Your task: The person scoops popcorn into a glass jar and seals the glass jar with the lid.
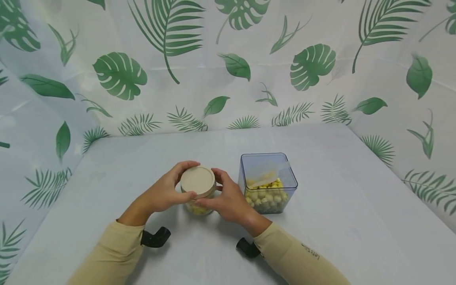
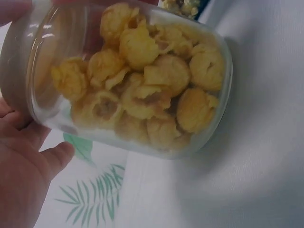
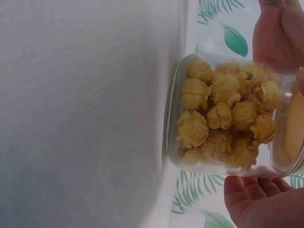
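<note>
A small clear glass jar [image 1: 197,207] of yellow popcorn stands on the white table [image 1: 320,221], closed by a round beige lid [image 1: 197,181]. My left hand [image 1: 185,180] curls round the lid from the left, thumb on its near edge. From the right, my right hand [image 1: 213,189] grips the same lid. The left wrist view shows the jar [image 2: 137,85] close up, with the lid [image 2: 14,61] at the left and my palm [image 2: 23,180] below. In the right wrist view the jar [image 3: 223,128] sits between my fingers [image 3: 280,33] and thumb [image 3: 261,199].
A square clear container [image 1: 268,182] holding more popcorn and a translucent scoop [image 1: 265,174] stands just right of my right hand. Leaf-print sheets [image 1: 228,59] wall off the table at the back and both sides.
</note>
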A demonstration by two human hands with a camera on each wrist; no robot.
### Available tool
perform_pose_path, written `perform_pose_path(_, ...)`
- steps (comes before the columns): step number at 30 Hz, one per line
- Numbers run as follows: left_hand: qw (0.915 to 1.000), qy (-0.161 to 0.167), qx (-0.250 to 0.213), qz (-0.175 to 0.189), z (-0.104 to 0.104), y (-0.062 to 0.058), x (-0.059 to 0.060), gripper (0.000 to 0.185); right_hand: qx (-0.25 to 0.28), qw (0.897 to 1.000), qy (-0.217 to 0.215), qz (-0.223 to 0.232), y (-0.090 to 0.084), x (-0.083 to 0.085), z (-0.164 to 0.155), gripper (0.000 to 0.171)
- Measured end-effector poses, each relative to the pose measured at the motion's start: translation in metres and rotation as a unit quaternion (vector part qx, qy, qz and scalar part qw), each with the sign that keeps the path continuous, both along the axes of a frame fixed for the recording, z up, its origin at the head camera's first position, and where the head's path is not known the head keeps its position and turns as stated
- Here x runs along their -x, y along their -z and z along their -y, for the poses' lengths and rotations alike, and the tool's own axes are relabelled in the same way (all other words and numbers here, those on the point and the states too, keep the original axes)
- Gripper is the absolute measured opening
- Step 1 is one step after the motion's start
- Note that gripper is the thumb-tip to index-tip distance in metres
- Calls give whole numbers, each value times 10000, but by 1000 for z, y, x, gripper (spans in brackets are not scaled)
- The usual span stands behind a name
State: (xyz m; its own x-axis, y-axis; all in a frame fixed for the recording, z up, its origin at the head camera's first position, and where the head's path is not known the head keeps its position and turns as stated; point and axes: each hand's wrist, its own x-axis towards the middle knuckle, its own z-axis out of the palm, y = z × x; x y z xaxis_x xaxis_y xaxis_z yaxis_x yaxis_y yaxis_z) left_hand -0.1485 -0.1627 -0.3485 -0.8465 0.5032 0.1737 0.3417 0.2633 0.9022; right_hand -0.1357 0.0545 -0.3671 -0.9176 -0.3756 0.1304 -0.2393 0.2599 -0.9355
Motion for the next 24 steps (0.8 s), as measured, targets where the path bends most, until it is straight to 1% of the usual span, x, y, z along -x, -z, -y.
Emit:
perform_pose_path(2,9999,-93,-9,70,-1,1,-2,76,-23,10000,-1,16,0,0,0,89)
perform_pose_path(5,9986,-517,103,53,-6,3,-5,81,-22,10000,16,12,1,0,0,87)
perform_pose_path(9,9940,-1045,276,-148,-14,5,-6,82,-28,10000,49,-25,2,1,0,85)
perform_pose_path(11,9926,-1158,273,-225,-16,5,-6,81,-33,10000,57,-25,2,1,0,84)
perform_pose_path(13,9921,-1196,278,-249,-18,6,-6,80,-34,10000,62,-15,2,1,0,85)
perform_pose_path(15,9921,-1200,312,-203,-17,5,-6,79,-27,10000,54,8,2,1,0,85)
perform_pose_path(17,9930,-1124,324,-142,-15,3,-5,77,-18,10000,37,17,1,1,0,86)
perform_pose_path(19,9952,-926,299,-128,-12,2,-4,73,-5,10000,15,19,1,1,0,86)
perform_pose_path(24,9995,-276,-25,-138,-5,2,0,62,-13,10000,-27,-59,0,1,1,86)
